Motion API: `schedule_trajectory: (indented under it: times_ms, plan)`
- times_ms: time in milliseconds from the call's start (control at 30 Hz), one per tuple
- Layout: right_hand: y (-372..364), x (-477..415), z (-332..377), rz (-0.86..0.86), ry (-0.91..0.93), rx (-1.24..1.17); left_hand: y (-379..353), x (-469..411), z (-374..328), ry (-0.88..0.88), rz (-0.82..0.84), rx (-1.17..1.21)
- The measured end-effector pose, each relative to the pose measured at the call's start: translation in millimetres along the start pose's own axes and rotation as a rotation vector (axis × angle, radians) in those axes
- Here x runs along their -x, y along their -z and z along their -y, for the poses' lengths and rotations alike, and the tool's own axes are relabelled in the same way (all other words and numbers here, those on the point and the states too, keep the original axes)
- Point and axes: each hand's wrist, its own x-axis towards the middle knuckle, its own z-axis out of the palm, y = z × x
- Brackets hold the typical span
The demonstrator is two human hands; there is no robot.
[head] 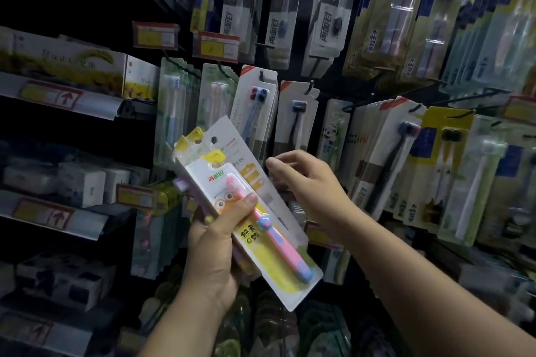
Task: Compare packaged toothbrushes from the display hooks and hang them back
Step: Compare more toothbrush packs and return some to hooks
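My left hand [216,243] grips a fanned stack of packaged toothbrushes, thumb pressed on the front one. That front pack [261,240] holds a pink child's toothbrush on a white and yellow card. Behind it sit a taller white pack [232,142] and a yellow-topped pack [193,138]. My right hand [307,180] hovers just right of the stack with fingers loosely spread, holding nothing, in front of the hanging packs. Its fingertips are close to the taller white pack's edge; I cannot tell if they touch.
Display hooks carry rows of packaged toothbrushes: blue and dark-headed ones [256,107] directly behind the stack, tall boxes [327,9] above, more [452,171] to the right. Shelves with boxed goods [72,66] and price tags [155,35] fill the left side.
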Motion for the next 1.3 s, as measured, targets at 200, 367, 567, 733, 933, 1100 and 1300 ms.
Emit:
schedule_trajectory:
  times_ms: [200, 367, 567, 733, 933, 1100, 1300]
  plan:
    - [7, 52, -39, 0.075, -0.009, -0.136, 13, 9, 30, -0.093, 0.11, -0.197]
    - [7, 91, -86, -0.09, -0.113, -0.325, 27, 24, 48, -0.214, 0.173, -0.467]
    - [-1, 134, -129, -0.18, -0.256, -0.383, 45, 27, 60, -0.182, 0.111, -0.571]
    - [-3, 136, -129, -0.146, -0.237, -0.486, 49, 33, 68, -0.164, 0.146, -0.622]
    - [1, 141, -138, -0.082, -0.313, -0.442, 56, 35, 73, -0.168, 0.169, -0.68]
    - [4, 147, -154, 0.109, -0.322, -0.082, 61, 34, 76, -0.168, 0.171, -0.715]
    - [4, 144, -175, -0.088, -0.288, -0.08, 73, 33, 83, -0.166, 0.201, -0.816]
